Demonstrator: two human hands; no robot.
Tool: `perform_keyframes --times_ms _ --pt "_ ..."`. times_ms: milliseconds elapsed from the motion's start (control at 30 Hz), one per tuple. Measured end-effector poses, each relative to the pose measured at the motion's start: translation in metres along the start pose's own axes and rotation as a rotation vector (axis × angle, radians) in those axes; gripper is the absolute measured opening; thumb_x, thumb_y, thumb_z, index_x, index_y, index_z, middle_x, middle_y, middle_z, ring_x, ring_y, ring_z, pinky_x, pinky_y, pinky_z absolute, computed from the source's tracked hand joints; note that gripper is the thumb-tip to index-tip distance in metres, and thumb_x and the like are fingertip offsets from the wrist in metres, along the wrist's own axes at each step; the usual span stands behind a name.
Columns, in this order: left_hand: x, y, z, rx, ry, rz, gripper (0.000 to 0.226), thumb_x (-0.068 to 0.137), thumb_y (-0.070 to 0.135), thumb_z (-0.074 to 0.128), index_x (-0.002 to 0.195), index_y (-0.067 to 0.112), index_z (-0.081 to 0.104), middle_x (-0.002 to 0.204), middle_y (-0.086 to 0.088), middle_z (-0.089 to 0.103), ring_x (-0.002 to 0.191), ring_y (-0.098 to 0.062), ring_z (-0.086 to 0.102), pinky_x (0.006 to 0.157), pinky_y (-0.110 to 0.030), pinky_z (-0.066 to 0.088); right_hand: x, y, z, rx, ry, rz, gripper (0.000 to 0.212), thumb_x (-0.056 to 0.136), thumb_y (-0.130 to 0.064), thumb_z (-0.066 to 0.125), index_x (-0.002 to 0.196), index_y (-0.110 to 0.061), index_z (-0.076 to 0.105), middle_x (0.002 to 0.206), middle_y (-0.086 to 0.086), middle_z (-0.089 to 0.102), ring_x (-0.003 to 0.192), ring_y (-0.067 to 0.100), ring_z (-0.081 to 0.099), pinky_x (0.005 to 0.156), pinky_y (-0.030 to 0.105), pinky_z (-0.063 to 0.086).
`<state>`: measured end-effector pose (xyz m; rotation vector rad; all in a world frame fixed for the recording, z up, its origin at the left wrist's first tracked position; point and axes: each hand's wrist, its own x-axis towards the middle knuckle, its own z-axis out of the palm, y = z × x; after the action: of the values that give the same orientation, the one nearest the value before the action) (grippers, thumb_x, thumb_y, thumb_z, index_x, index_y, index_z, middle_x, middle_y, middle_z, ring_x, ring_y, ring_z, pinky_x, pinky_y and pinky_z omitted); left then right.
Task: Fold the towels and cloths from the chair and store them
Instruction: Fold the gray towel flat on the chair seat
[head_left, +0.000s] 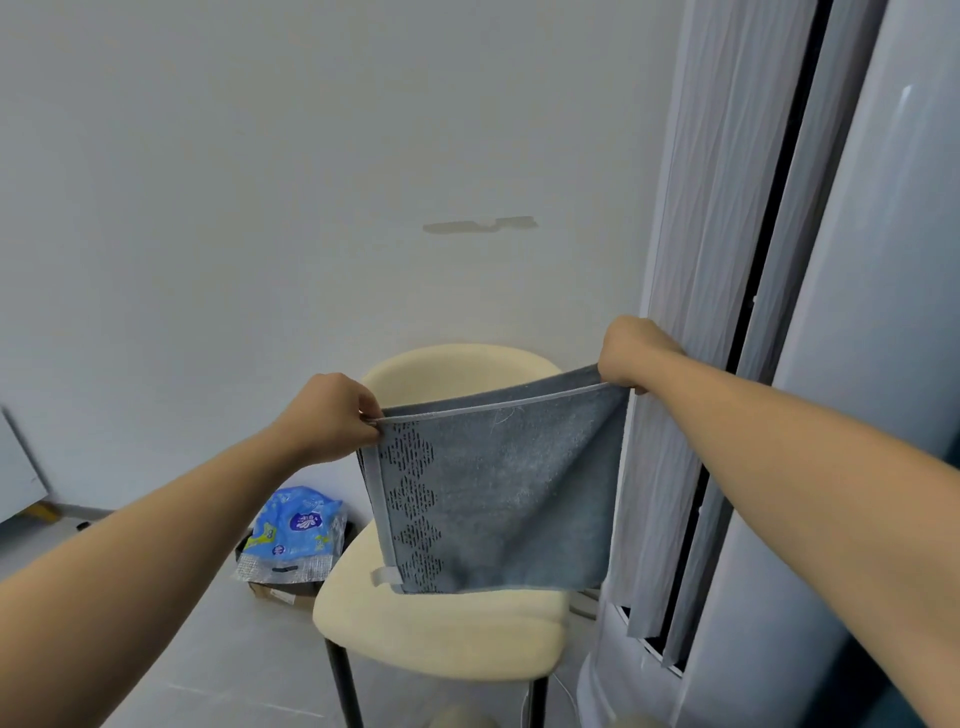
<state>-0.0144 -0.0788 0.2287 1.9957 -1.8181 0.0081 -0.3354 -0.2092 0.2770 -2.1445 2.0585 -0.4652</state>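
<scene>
2 bare forearms are stretched forward from the bottom of the view. The top left corner of the grey-blue towel (493, 493) is pinched in the grip of the left hand (332, 415), with fingers and thumb closed on the hem. The top right corner is clamped in the grip of the right hand (631, 353), which is held a little higher and farther out. The top edge is pulled taut between them, and the towel hangs flat in the air in front of the chair back. Its lower edge lies at or just above the cream seat of the chair (441, 629) — contact cannot be told.

A second layer seems to show behind the left edge, beside the diamond pattern, so 1 fold is judged to be possibly made already. Further folds are still needed, and nothing is seen stored. No other towel or cloth is seen on the visible part of the seat, though the middle of it is hidden behind the hanging towel.

On the floor left of the chair, a blue plastic package (298, 525) is set on a low box (275, 592). At the right a tall white ribbed unit (727, 312) stands close to the chair. Behind it all is a pale wall with a grey patch (480, 226). No shelf, drawer or other storage place is shown — the storing step is judged to be wholly ahead.
</scene>
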Motion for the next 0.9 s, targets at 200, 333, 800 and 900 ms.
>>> perform_keyframes --times_ms 200,333,800,900 --pt "-0.002 0.005 -0.005 -0.175 0.047 -0.117 0.017 0.070 0.000 0.067 0.064 0.016 0.072 0.060 0.000 0.068 0.060 -0.016 0.063 0.053 -0.022 0.051 -0.001 0.005 -0.003 0.050 0.023 -0.002 0.009 0.084 -0.002 0.053 0.077 -0.007 0.056 0.081 0.011 0.056 0.063 0.026 0.057 0.050 0.026 0.043" --pt "-0.002 -0.001 -0.009 -0.321 0.052 -0.211 0.020 0.069 -0.008 0.066 0.061 0.009 0.072 0.059 -0.010 0.070 0.062 -0.026 0.072 0.068 -0.041 0.063 -0.002 0.005 -0.004 0.144 0.025 -0.007 0.009 0.082 -0.001 0.052 0.076 -0.004 0.058 0.083 0.015 0.060 0.067 0.034 0.065 0.052 0.032 0.054" --pt "-0.003 -0.007 -0.027 -1.066 0.071 -0.391 0.037 0.087 -0.007 0.070 0.117 0.009 0.055 0.101 -0.011 0.059 0.088 -0.024 0.065 0.068 -0.033 0.061 -0.016 -0.009 0.005 -0.048 -0.261 0.038 0.014 0.096 -0.011 0.056 0.102 -0.004 0.067 0.092 0.014 0.073 0.071 0.028 0.071 0.069 0.033 0.061" --pt "0.000 0.005 -0.026 -1.058 0.192 -0.392 0.035 0.087 -0.007 0.069 0.113 0.008 0.050 0.098 -0.011 0.054 0.089 -0.028 0.064 0.059 -0.036 0.063 -0.025 -0.009 0.008 -0.104 -0.297 -0.010 0.005 0.089 -0.010 0.063 0.092 -0.009 0.067 0.076 0.006 0.064 0.060 0.019 0.058 0.059 0.029 0.053"
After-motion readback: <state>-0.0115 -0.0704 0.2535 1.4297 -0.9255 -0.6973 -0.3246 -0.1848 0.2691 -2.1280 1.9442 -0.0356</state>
